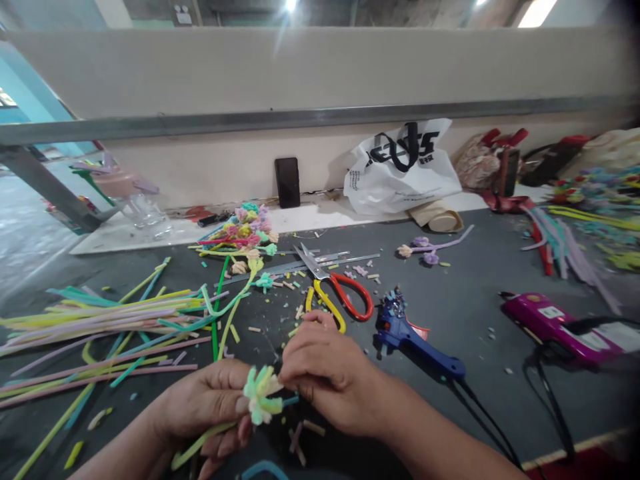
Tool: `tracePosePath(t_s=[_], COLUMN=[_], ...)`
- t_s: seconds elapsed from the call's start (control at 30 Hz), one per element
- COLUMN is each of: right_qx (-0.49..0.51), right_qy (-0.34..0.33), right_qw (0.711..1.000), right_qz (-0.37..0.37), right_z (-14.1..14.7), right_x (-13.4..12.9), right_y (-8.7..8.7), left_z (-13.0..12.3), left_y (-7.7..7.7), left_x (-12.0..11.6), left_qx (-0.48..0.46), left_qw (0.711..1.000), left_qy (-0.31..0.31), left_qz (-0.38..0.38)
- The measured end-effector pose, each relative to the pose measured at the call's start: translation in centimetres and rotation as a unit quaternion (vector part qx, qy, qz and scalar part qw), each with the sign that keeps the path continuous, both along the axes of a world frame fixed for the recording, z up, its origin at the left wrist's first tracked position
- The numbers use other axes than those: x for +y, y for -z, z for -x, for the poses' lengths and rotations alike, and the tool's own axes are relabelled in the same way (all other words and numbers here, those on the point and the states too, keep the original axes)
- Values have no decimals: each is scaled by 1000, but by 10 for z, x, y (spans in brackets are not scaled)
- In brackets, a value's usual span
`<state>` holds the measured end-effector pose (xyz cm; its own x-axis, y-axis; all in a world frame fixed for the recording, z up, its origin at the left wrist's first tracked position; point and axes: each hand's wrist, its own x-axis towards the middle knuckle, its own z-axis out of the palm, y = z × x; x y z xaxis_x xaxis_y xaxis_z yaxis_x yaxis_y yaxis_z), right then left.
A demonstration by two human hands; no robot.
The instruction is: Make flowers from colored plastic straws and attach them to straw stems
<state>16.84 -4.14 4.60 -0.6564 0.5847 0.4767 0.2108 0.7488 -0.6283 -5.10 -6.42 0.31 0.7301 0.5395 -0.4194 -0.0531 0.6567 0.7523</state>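
A small flower of green, yellow and cream fuzzy stems (263,395) is pinched between the thumb and fingers of my left hand (213,403). A pale green stem runs below that hand. My right hand (333,373) is at the flower's right side, its fingers bent together against a cream petal. A short blue stem piece (290,401) shows just under its fingertips. Scissors with one red and one yellow handle (327,277) lie open beyond my right hand. To their right rests a blue glue gun (417,340).
Loose coloured stems (115,320) spread over the left. Finished flowers (245,230) lie at the back, near an upright phone (287,183) and a white bag (403,170). A purple device (560,323) with cables sits right. Cut scraps dot the dark table (470,280).
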Motion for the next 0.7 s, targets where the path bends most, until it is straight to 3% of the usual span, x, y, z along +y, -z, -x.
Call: tracePosePath(t_s=[0.13,0.23,0.37,0.7], right_qx=[2,-8,-72,-179], right_qy=[5,49,111,165], right_qw=[1000,999,991,970], right_qz=[1,9,-9,-16], right_z=[1,0,-3,-5], right_x=[0,2,6,20], right_y=[0,3,7,18], left_z=[-1,-2,-5,-13], left_y=[-4,-7,-10,-6], left_x=[1,3,6,7], left_qx=[7,40,124,171], left_qw=[1000,995,967,916], left_qy=[7,5,-19,-87], left_qz=[-21,-91,-222,-354])
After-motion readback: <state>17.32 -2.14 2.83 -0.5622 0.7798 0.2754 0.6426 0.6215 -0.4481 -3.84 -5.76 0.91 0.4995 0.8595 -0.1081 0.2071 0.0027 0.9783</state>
